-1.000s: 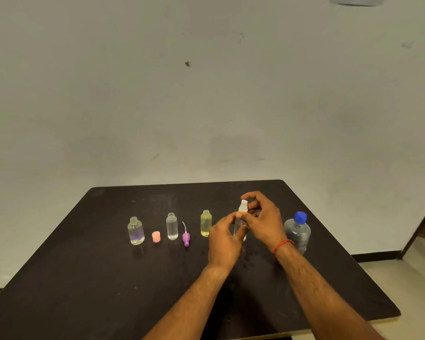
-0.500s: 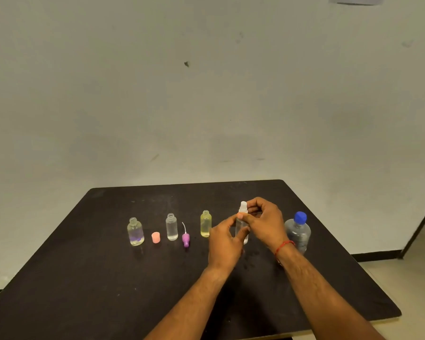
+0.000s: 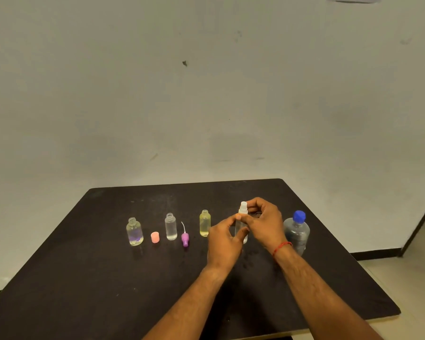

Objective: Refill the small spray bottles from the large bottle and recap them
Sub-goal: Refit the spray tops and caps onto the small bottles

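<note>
A slim clear spray bottle (image 3: 241,227) stands on the black table (image 3: 84,278). My left hand (image 3: 225,240) grips its body. My right hand (image 3: 264,223) pinches its white spray cap (image 3: 243,208) at the top. The large bottle (image 3: 297,231) with a blue cap stands just right of my right wrist. To the left stand three uncapped small bottles: a yellow one (image 3: 205,223), a clear one (image 3: 170,227) and a rounder clear one (image 3: 134,231). A pink cap (image 3: 155,237) and a purple spray cap (image 3: 185,238) with its tube lie between them.
A plain wall rises behind the table. The table's right edge and near edge are close to my forearms. A dark door frame (image 3: 420,224) and pale floor show at the right.
Both hands stay on the slim bottle. My right fingers have shifted slightly on the white cap. The other bottles and caps have not moved.
</note>
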`<control>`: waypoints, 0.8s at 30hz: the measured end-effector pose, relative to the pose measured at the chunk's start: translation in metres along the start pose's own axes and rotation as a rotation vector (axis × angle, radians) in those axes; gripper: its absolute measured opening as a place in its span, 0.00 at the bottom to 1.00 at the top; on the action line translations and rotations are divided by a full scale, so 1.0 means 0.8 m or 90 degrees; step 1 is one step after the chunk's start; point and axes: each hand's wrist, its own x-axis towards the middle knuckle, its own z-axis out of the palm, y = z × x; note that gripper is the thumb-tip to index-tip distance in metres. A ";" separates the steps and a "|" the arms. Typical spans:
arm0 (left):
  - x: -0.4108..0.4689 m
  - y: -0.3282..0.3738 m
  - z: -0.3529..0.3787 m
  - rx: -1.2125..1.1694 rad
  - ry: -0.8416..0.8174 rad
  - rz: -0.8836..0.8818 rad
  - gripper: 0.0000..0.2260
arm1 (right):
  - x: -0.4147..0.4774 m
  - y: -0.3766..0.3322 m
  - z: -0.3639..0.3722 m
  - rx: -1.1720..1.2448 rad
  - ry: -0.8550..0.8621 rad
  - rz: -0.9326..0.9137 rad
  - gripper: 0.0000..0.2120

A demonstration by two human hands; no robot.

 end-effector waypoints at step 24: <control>-0.001 0.008 -0.011 0.029 -0.043 0.035 0.13 | 0.002 0.004 -0.013 0.056 -0.091 0.007 0.12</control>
